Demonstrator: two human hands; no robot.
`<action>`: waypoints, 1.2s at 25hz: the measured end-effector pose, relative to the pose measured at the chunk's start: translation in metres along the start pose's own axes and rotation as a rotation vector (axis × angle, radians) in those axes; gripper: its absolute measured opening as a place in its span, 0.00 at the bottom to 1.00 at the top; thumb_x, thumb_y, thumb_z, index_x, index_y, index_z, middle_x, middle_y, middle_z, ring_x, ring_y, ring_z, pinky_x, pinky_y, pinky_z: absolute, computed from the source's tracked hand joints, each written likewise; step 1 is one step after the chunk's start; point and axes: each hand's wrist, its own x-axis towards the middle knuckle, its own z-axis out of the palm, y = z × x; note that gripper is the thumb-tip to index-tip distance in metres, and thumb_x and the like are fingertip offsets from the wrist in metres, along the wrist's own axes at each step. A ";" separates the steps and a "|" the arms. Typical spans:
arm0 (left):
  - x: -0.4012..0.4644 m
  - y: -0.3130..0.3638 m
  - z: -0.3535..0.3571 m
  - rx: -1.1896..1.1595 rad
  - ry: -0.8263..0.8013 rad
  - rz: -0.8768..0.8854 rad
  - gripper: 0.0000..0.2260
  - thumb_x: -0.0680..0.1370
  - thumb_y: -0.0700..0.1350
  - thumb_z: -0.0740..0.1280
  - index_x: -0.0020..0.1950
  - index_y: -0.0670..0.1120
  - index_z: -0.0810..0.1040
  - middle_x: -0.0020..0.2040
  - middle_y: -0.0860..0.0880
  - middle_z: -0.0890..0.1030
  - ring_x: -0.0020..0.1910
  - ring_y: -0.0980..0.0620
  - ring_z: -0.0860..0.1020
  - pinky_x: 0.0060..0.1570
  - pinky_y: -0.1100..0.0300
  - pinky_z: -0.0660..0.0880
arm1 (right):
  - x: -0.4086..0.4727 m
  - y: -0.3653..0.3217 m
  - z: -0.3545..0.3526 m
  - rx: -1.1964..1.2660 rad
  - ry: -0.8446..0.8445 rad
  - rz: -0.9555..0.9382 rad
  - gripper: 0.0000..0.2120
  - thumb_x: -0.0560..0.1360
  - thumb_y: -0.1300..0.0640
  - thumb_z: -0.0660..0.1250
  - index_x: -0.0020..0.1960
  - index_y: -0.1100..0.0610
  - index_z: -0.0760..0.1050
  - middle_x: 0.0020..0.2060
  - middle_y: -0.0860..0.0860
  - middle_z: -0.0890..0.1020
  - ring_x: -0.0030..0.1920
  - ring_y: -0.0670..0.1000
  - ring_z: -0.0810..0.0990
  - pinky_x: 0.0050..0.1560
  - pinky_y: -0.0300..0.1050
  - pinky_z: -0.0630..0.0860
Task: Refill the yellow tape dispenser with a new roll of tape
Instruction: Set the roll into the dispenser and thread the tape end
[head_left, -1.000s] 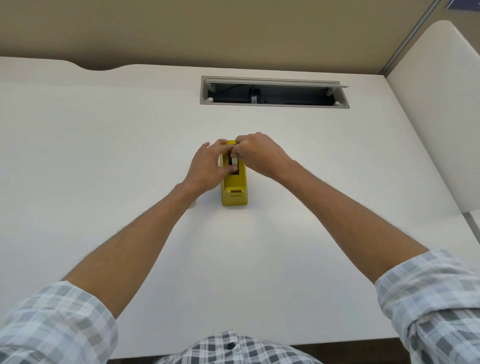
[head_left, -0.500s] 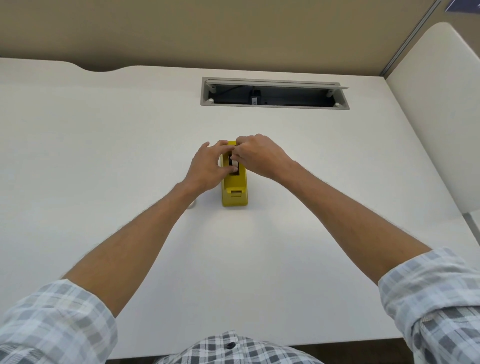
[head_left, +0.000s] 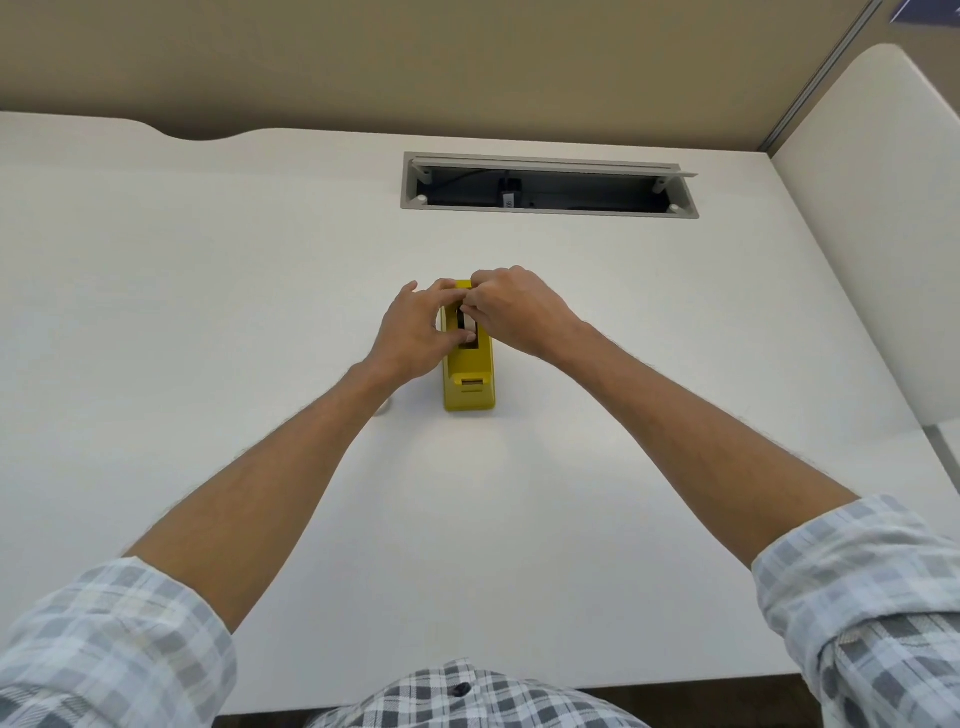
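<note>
Hands meet over the yellow tape dispenser (head_left: 469, 382), which stands near the middle of the white desk (head_left: 208, 312), well short of the open cable hatch (head_left: 549, 185) by the far edge. Little has changed over the past second: both hands have stayed in place on the far end of the dispenser, with only slight finger shifts. The left hand (head_left: 415, 332) is curled against the dispenser's left side, thumb reaching over the dark slot. The right hand (head_left: 511, 312) is closed in a pinch at the top of that slot, on a pale strip that looks like tape (head_left: 469, 326), though what exactly it grips cannot be told. A small pale object (head_left: 383, 410) peeks from under the left forearm. Such stillness suggests the roll is being seated or its end threaded, so the refill appears close to done but not finished.
</note>
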 end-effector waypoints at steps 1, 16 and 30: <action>0.001 0.000 0.000 0.009 -0.009 0.001 0.21 0.74 0.48 0.73 0.67 0.51 0.77 0.68 0.50 0.76 0.66 0.43 0.72 0.74 0.51 0.53 | -0.001 0.002 0.000 0.003 -0.009 -0.015 0.13 0.84 0.55 0.58 0.57 0.58 0.81 0.47 0.54 0.81 0.40 0.50 0.77 0.39 0.40 0.71; 0.002 -0.001 0.001 0.049 -0.032 -0.002 0.22 0.75 0.49 0.72 0.68 0.51 0.76 0.69 0.50 0.75 0.67 0.44 0.71 0.76 0.49 0.53 | -0.003 0.004 -0.003 -0.012 -0.022 -0.063 0.13 0.84 0.57 0.57 0.58 0.56 0.81 0.49 0.52 0.81 0.45 0.52 0.81 0.46 0.43 0.77; 0.005 -0.003 -0.001 0.082 -0.047 0.015 0.21 0.75 0.49 0.72 0.68 0.51 0.76 0.68 0.50 0.76 0.66 0.46 0.73 0.77 0.47 0.48 | 0.000 0.010 -0.004 0.016 -0.045 -0.100 0.12 0.83 0.54 0.61 0.58 0.57 0.81 0.50 0.52 0.82 0.46 0.51 0.82 0.47 0.40 0.78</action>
